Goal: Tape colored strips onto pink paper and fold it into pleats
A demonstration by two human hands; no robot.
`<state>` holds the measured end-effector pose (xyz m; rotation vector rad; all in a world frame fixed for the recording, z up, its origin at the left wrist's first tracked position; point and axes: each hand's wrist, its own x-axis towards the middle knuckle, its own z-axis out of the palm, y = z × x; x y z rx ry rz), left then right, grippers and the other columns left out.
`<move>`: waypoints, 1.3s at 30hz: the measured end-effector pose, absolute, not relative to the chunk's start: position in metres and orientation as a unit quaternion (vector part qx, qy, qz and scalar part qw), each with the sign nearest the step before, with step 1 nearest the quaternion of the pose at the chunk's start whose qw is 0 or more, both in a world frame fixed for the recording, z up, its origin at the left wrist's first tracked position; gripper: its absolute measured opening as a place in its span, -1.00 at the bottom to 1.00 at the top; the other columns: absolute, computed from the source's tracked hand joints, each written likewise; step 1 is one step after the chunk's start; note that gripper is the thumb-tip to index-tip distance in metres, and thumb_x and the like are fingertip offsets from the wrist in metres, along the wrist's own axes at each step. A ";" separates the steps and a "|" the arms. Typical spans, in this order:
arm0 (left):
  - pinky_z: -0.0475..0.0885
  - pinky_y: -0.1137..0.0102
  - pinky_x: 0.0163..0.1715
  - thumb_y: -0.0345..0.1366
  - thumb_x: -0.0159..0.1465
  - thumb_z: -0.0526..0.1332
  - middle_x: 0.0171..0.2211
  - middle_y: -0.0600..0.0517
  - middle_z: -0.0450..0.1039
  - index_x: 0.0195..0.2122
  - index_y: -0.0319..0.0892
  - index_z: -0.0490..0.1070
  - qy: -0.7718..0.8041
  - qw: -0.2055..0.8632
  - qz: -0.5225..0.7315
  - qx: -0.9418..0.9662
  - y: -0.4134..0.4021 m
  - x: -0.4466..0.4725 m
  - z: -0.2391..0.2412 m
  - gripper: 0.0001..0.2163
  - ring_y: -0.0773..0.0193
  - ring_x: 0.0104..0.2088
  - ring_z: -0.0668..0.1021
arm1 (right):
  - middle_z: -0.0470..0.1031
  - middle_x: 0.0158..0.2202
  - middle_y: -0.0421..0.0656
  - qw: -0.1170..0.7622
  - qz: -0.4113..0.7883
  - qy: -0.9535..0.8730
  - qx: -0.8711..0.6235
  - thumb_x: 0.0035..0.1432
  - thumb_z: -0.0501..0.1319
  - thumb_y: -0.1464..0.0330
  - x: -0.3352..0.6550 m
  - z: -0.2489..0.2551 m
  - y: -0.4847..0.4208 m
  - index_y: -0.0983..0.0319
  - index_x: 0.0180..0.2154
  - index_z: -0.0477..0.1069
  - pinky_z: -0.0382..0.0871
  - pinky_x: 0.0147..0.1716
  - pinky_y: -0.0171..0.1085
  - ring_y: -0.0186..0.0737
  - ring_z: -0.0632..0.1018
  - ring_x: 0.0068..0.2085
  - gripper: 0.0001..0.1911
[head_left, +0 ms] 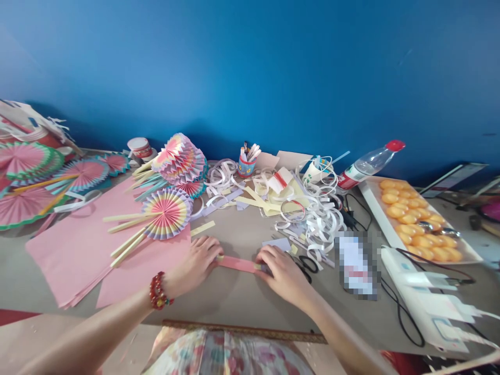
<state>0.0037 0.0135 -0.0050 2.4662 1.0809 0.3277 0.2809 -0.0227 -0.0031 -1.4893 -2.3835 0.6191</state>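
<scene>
A person seated at a cluttered grey tabletop [234,297] presses a narrow strip of folded pink paper [238,264] flat near its front edge. The left hand [195,263], a red bead bracelet [158,291] at its wrist, holds down one end with curled fingers. The right hand [283,273] pinches the other end between thumb and fingertips, so both hands are closed narrowly on the strip.

Behind the strip, a small blue paper cup [246,167] stands upright by the blue wall, packed with pens and brushes [250,152]. A white paper cup [314,170] tilts among curled white paper ribbons [318,216]; its contents cannot be made out. A clear plastic bottle with a red cap [369,163] lies on its side just beside a long white tray [375,205] filled with rows of orange-yellow oval pieces [416,221]. A red-and-white tub [140,148] sits further left.

Round rainbow paper fans on wooden sticks [167,212] lie on sheets of pink paper [74,250]. Black-handled scissors [308,264] rest just beside the right hand.
</scene>
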 end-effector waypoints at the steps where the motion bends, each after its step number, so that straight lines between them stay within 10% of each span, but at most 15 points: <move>1: 0.32 0.22 -0.12 -0.44 0.35 0.06 -0.13 -0.04 0.35 -0.17 -0.14 0.32 0.388 0.214 0.116 0.889 0.013 0.005 -0.003 -0.89 0.12 -0.12 0.39 | 0.43 -0.20 -0.14 0.133 0.216 -0.820 -0.513 0.17 0.28 0.42 0.280 -0.003 -0.024 0.17 -0.27 0.32 0.35 -0.18 -0.19 -0.12 0.46 -0.13 -0.86; 39: 0.38 0.22 -0.14 -0.42 0.39 0.05 -0.17 -0.03 0.50 -0.17 -0.14 0.43 0.358 0.113 0.184 0.908 -0.024 -0.011 -0.018 -0.84 0.18 -0.18 0.48 | 0.53 -0.25 -0.14 0.239 0.086 -0.838 -0.483 0.32 0.08 0.49 0.274 -0.027 -0.069 0.19 -0.27 0.45 0.31 -0.17 -0.20 -0.18 0.45 -0.19 -0.80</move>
